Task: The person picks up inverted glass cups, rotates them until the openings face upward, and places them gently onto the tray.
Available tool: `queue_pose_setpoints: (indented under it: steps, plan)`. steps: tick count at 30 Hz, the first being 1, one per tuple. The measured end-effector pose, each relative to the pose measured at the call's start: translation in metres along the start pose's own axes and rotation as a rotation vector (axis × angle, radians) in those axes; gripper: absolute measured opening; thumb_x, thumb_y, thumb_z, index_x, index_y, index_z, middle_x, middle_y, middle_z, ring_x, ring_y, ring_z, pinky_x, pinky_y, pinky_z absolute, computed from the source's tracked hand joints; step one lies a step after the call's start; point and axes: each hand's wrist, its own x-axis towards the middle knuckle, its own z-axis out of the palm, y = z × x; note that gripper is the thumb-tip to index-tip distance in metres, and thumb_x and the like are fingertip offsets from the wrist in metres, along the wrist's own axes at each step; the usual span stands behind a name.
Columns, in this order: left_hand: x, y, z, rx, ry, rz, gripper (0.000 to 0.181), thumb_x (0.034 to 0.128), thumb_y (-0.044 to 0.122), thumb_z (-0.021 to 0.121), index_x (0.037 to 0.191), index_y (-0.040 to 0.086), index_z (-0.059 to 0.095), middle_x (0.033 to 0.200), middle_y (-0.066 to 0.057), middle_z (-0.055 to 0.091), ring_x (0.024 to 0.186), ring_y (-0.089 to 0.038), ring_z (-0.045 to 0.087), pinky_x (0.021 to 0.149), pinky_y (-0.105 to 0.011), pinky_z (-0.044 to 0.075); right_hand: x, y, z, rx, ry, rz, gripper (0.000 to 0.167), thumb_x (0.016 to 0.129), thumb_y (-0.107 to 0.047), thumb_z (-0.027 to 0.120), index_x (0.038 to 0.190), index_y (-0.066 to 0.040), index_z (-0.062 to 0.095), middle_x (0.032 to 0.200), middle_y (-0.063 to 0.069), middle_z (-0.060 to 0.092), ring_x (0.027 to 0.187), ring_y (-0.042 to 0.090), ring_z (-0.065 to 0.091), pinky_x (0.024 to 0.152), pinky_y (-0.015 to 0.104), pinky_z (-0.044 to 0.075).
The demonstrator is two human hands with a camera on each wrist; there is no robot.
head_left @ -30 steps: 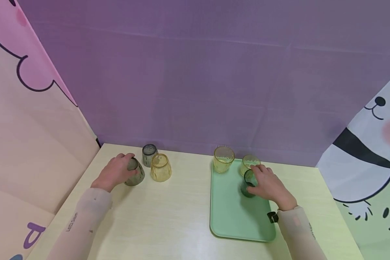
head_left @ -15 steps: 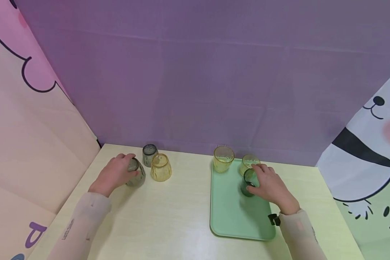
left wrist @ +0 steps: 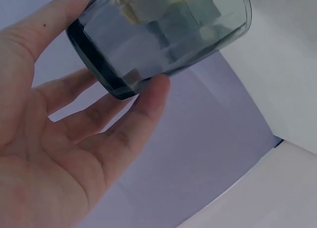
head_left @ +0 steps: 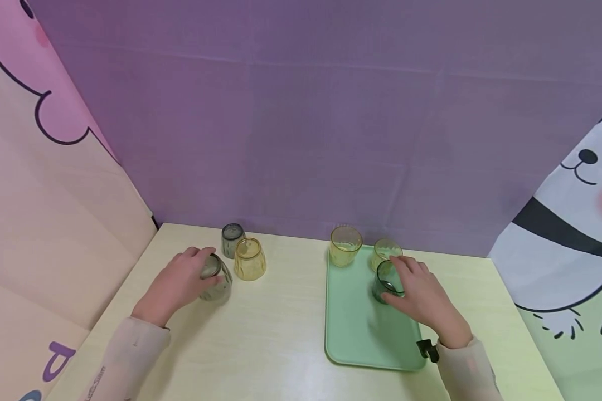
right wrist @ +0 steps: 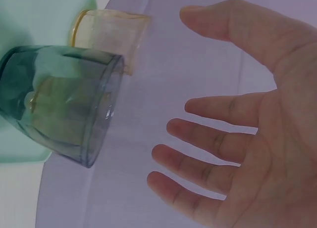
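Observation:
My left hand [head_left: 174, 283] grips a grey-green glass [head_left: 218, 284] by its base, upside down, at the table's left; in the left wrist view thumb and fingers hold the thick base of that glass [left wrist: 163, 35]. On the green tray [head_left: 366, 340] stands a dark green glass [head_left: 383, 291], mouth up. My right hand [head_left: 428, 298] is beside its rim, and the right wrist view shows the fingers [right wrist: 198, 159] spread and apart from the green glass [right wrist: 59, 99]. Behind it on the tray is a yellowish glass [head_left: 383, 252], with another yellow glass [head_left: 344, 253] at the tray's back left corner.
An upside-down dark grey glass [head_left: 232, 242] and an upside-down yellow glass [head_left: 249, 264] stand close to the left hand's glass. A purple cloth [head_left: 301, 139] hangs behind the table [head_left: 261, 340], with printed cloths at both sides.
The left hand and its glass have moved slightly right and toward the table's front. The right hand has let go of the green glass and drawn back a little; that glass stays in place.

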Motion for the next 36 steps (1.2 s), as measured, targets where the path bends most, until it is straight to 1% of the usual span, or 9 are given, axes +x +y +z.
queue_pose_setpoints:
  steps: [7, 11, 17, 21, 25, 28, 31, 35, 36]
  plan:
    - [-0.010, 0.011, -0.002, -0.002, 0.014, 0.022, 0.065, 0.0896, 0.031, 0.077, 0.138, -0.004, 0.052, 0.129, -0.031, 0.054, 0.111, -0.052, 0.054, 0.085, -0.063, 0.050, -0.007, -0.011, -0.005, 0.002, 0.026, -0.016, 0.076, 0.082, -0.029, 0.080, 0.142, 0.004, 0.047, 0.133, 0.025, 0.053, 0.118, 0.046, 0.050, 0.091, 0.062, 0.045]
    - [-0.013, 0.014, -0.002, -0.010, 0.030, 0.032, 0.065, 0.0891, 0.032, 0.078, 0.138, -0.003, 0.053, 0.129, -0.031, 0.054, 0.111, -0.052, 0.055, 0.085, -0.063, 0.049, -0.009, -0.011, -0.006, 0.009, 0.035, -0.021, 0.075, 0.082, -0.028, 0.080, 0.142, 0.003, 0.047, 0.133, 0.024, 0.053, 0.118, 0.046, 0.050, 0.091, 0.062, 0.045]
    - [-0.016, 0.015, 0.000, -0.048, 0.062, 0.044, 0.065, 0.0890, 0.034, 0.077, 0.138, -0.001, 0.053, 0.129, -0.028, 0.055, 0.113, -0.052, 0.055, 0.090, -0.064, 0.047, -0.008, -0.010, -0.004, 0.030, 0.063, -0.043, 0.074, 0.082, -0.028, 0.082, 0.140, 0.003, 0.049, 0.133, 0.026, 0.052, 0.119, 0.046, 0.049, 0.095, 0.061, 0.044]
    - [-0.016, 0.015, 0.004, -0.088, 0.076, 0.032, 0.066, 0.0901, 0.037, 0.075, 0.140, 0.001, 0.052, 0.130, -0.027, 0.056, 0.116, -0.050, 0.054, 0.093, -0.063, 0.046, -0.007, -0.009, -0.002, 0.055, 0.084, -0.049, 0.075, 0.081, -0.028, 0.083, 0.140, 0.005, 0.049, 0.134, 0.027, 0.051, 0.121, 0.046, 0.049, 0.097, 0.060, 0.044]
    - [-0.018, 0.015, 0.006, -0.137, 0.084, 0.005, 0.068, 0.0910, 0.039, 0.074, 0.142, 0.002, 0.050, 0.132, -0.026, 0.055, 0.119, -0.048, 0.054, 0.094, -0.062, 0.046, -0.006, -0.008, 0.000, 0.085, 0.102, -0.043, 0.077, 0.081, -0.029, 0.083, 0.140, 0.006, 0.048, 0.135, 0.028, 0.051, 0.121, 0.046, 0.049, 0.098, 0.059, 0.044]
    - [-0.020, 0.015, 0.008, -0.183, 0.099, 0.006, 0.068, 0.0912, 0.041, 0.074, 0.142, 0.003, 0.051, 0.131, -0.025, 0.055, 0.118, -0.045, 0.055, 0.093, -0.060, 0.046, -0.006, -0.008, 0.001, 0.105, 0.114, -0.042, 0.077, 0.081, -0.028, 0.083, 0.140, 0.007, 0.048, 0.135, 0.027, 0.050, 0.121, 0.045, 0.049, 0.098, 0.058, 0.044]
    - [-0.020, 0.015, 0.011, -0.235, 0.120, 0.021, 0.067, 0.0907, 0.044, 0.074, 0.140, 0.004, 0.053, 0.131, -0.023, 0.056, 0.119, -0.042, 0.055, 0.094, -0.059, 0.047, -0.006, -0.007, 0.002, 0.125, 0.128, -0.046, 0.077, 0.082, -0.027, 0.083, 0.140, 0.007, 0.048, 0.134, 0.027, 0.051, 0.121, 0.044, 0.049, 0.099, 0.057, 0.044]
    - [-0.019, 0.014, 0.018, -0.295, 0.132, 0.030, 0.069, 0.0895, 0.045, 0.075, 0.141, 0.004, 0.053, 0.135, -0.021, 0.056, 0.124, -0.041, 0.053, 0.097, -0.058, 0.046, -0.005, -0.007, 0.004, 0.150, 0.143, -0.055, 0.076, 0.082, -0.026, 0.083, 0.140, 0.008, 0.048, 0.134, 0.027, 0.050, 0.122, 0.044, 0.048, 0.099, 0.057, 0.043]
    - [-0.019, 0.014, 0.020, -0.310, 0.131, 0.028, 0.069, 0.0894, 0.044, 0.075, 0.141, 0.005, 0.053, 0.136, -0.020, 0.055, 0.124, -0.040, 0.053, 0.096, -0.056, 0.047, -0.005, -0.007, 0.004, 0.156, 0.143, -0.055, 0.077, 0.082, -0.026, 0.083, 0.140, 0.008, 0.047, 0.135, 0.027, 0.050, 0.122, 0.044, 0.048, 0.100, 0.057, 0.043]
